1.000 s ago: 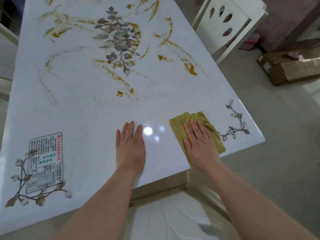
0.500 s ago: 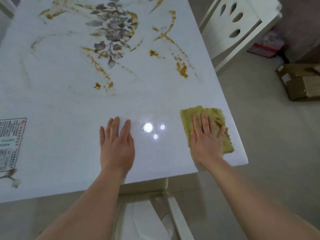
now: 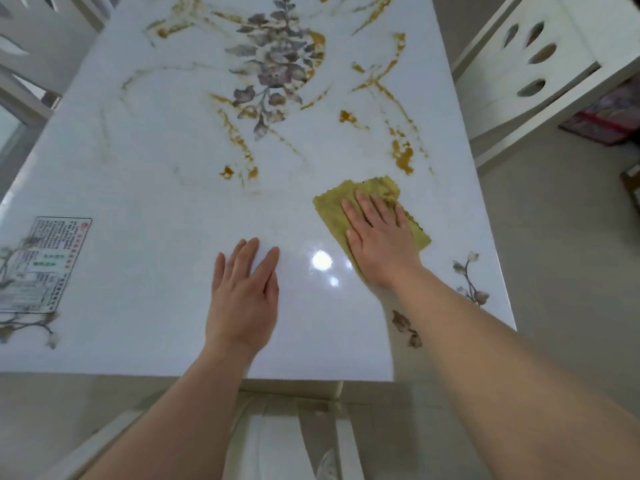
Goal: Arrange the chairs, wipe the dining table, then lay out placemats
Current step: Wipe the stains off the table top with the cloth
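A glossy white dining table (image 3: 166, 161) with a painted flower and gold streaks fills the view. An olive-green cloth (image 3: 332, 209) lies flat on it near the right side. My right hand (image 3: 379, 237) presses on the cloth with straight fingers and covers most of it. My left hand (image 3: 244, 296) rests flat on the bare tabletop, to the left of the cloth and closer to the near edge. A white chair (image 3: 519, 74) with leaf-shaped cutouts stands at the table's right side.
A printed label sticker (image 3: 45, 265) is stuck near the table's left front corner. Another white chair (image 3: 277, 441) sits tucked under the near edge. A chair back (image 3: 27, 39) shows at the far left. A red packet (image 3: 602, 123) lies on the floor at right.
My right hand has slid the cloth away from the near right corner, further onto the table. My left hand stays flat on the tabletop. The view has shifted.
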{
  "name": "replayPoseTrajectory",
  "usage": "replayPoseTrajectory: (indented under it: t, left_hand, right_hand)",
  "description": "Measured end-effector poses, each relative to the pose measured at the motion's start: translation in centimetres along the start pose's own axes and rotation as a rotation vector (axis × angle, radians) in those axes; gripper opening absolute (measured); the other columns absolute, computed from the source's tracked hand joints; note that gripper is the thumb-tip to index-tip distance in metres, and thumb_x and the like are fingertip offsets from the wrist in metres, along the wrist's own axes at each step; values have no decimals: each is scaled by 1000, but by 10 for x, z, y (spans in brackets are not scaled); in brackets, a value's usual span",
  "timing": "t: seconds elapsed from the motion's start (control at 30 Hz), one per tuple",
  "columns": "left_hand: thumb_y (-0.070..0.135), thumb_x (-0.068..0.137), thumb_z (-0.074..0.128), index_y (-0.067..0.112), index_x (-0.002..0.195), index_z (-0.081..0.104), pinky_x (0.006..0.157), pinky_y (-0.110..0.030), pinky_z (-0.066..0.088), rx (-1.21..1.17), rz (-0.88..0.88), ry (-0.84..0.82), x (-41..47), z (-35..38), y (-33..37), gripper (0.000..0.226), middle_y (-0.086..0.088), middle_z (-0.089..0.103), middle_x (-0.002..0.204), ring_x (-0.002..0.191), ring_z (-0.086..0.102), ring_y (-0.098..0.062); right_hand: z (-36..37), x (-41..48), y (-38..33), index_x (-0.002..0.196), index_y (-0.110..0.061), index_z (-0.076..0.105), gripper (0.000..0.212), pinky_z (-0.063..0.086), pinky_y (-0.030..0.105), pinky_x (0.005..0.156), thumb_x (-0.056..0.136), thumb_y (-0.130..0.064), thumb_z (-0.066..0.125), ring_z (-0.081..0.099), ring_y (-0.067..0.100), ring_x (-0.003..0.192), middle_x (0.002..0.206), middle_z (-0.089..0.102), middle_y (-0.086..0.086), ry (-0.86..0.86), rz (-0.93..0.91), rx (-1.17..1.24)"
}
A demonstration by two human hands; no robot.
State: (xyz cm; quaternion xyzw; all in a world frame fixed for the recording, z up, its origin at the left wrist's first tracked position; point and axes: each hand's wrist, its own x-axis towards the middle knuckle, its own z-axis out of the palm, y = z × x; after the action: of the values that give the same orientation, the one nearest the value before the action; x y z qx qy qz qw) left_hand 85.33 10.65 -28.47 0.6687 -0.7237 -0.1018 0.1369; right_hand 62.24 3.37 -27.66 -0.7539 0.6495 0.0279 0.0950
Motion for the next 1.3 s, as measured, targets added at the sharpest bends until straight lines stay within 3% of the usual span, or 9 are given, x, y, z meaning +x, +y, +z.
replayPoseTrajectory:
  t: [0.17,0.33,0.5,0.67,0.87,1.03,1.13,1.3]
  left_hand:
    - [34,98,28,27,141,43,120,-41,5,-1,0,-13,0,0,-1,46,-3,30,153,145,15,-18]
    - [32,101,26,30,145,34,120,-40,-1,10,-6,-53,0,-2,2,45,-1,21,157,146,6,-16]
    - [34,100,22,29,147,31,120,-40,-2,24,-1,-83,0,-3,1,48,-1,17,158,147,3,-16]
    - [33,100,23,28,148,30,120,-39,-4,18,1,-99,-1,-6,3,48,-2,16,158,147,2,-16]
    - [33,101,21,27,150,25,119,-40,-4,57,20,-112,-2,-5,1,49,-4,12,159,147,0,-18]
    - [29,101,20,23,151,20,119,-41,-4,104,1,-118,-3,-2,8,50,-6,9,159,147,0,-22]
    - [27,102,18,19,151,19,119,-39,-5,116,-4,-127,-5,-2,17,50,-6,9,159,147,1,-22]
    - [25,102,26,20,148,30,119,-37,-4,11,51,-129,-12,7,62,46,-5,17,158,147,7,-21]
  right_hand:
    - [1,-12,47,153,-27,-3,56,-1,46,119,100,-41,7,-6,19,147,161,-8,-2,22,241,-9]
    - [9,-48,24,152,-23,-7,57,-1,48,119,99,-40,7,-4,25,147,160,-9,3,42,444,6]
    - [20,-83,-32,149,-26,-14,61,-9,45,118,91,-43,-7,-13,23,146,159,-16,2,32,295,40]
    - [21,-104,-19,152,-29,1,62,0,47,119,92,-46,-1,-3,20,147,160,-6,-4,10,117,26]
    - [23,-134,50,152,-31,0,65,-2,48,118,90,-48,-5,-3,16,147,160,-5,-5,46,391,-22]
    - [27,-141,43,150,-28,-13,57,-5,49,118,96,-42,2,-10,20,147,159,-14,-2,26,514,-7]
    - [30,-151,25,147,-29,-17,56,-9,48,117,94,-43,-3,-13,20,146,157,-19,-3,38,430,-4]
    - [27,-159,38,151,-30,0,57,-5,46,118,96,-46,3,-4,19,147,160,-5,-3,30,195,20]
